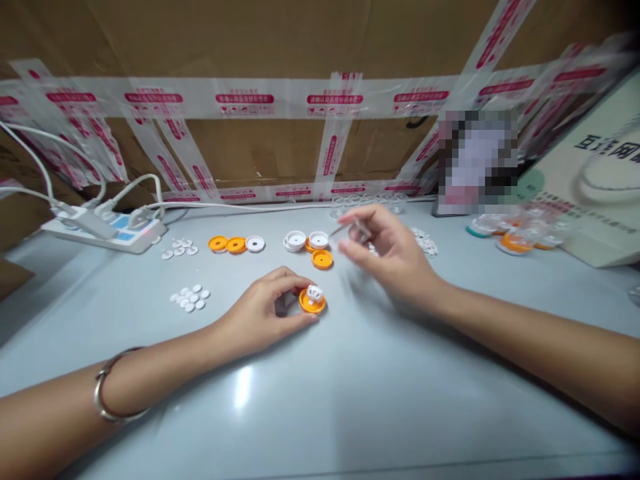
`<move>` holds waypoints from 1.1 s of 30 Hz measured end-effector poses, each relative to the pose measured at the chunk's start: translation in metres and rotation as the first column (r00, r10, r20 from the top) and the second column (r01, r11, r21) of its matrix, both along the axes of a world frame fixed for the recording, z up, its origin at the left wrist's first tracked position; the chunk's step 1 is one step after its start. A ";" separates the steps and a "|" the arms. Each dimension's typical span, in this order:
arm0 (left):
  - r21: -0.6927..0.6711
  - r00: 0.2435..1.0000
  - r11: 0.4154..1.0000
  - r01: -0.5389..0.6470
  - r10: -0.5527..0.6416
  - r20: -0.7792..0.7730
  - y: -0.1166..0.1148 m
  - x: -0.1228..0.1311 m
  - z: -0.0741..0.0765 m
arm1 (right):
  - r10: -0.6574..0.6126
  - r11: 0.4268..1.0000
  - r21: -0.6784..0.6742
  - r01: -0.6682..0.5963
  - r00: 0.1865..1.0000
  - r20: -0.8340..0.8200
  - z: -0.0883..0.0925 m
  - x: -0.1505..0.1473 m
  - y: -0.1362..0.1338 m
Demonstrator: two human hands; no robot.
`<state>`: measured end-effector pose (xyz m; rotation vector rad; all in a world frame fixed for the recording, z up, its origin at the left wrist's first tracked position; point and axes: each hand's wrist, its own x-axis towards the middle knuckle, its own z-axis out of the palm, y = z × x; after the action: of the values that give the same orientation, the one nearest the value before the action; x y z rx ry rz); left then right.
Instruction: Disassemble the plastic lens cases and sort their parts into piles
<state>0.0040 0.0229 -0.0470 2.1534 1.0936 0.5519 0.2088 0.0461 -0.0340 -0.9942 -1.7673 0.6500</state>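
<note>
My left hand (267, 303) rests on the table and grips a round orange base (313, 305) between thumb and fingers. On top of that base sits a small white openwork piece (315, 292). Raised to the right of it, my right hand (393, 250) pinches a clear plastic piece (358, 230), blurred, its exact shape hard to make out. Just beyond my hands lie an orange ring-shaped base (323, 260) and a few white round bases (295, 240). Farther left, two orange bases (236, 245) and a white base (255, 244) form a row.
Small white discs (191, 298) and white stemmed parts (181, 249) lie at left. A power strip (107, 230) with cables stands behind them. Clear domes (397, 202) line the taped carton (280, 153). At right are white parts (425, 242), capped round pieces (517, 240) and a phone (475, 163).
</note>
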 end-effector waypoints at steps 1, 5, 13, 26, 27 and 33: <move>0.003 1.000 1.000 0.003 -0.003 -0.002 -0.001 0.000 0.000 | -0.049 0.999 0.011 0.048 0.999 0.017 0.004 0.009 0.012; 0.017 1.000 1.000 0.008 -0.008 0.007 -0.004 -0.001 0.001 | -0.223 0.975 0.073 0.211 0.929 0.295 0.020 0.060 0.058; 0.043 0.999 0.999 0.023 -0.024 0.027 -0.005 -0.002 0.001 | -0.168 0.891 -0.064 0.449 0.458 0.873 0.024 0.124 0.087; 0.003 0.999 1.000 0.016 -0.016 0.052 -0.006 -0.001 0.004 | -0.356 0.914 0.158 0.374 0.552 0.754 0.046 0.072 0.043; 0.001 0.999 1.000 0.012 -0.012 0.053 -0.006 -0.001 0.004 | -0.244 0.962 0.084 0.260 0.679 0.693 0.048 0.055 0.028; 0.020 0.997 0.999 0.025 -0.026 0.071 -0.004 -0.002 0.002 | 0.260 0.965 -0.124 -0.230 0.802 0.538 0.017 -0.019 -0.031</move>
<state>0.0024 0.0184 -0.0453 2.1442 1.0249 0.6256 0.1895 0.0149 -0.0169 -1.0673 -2.4339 0.6060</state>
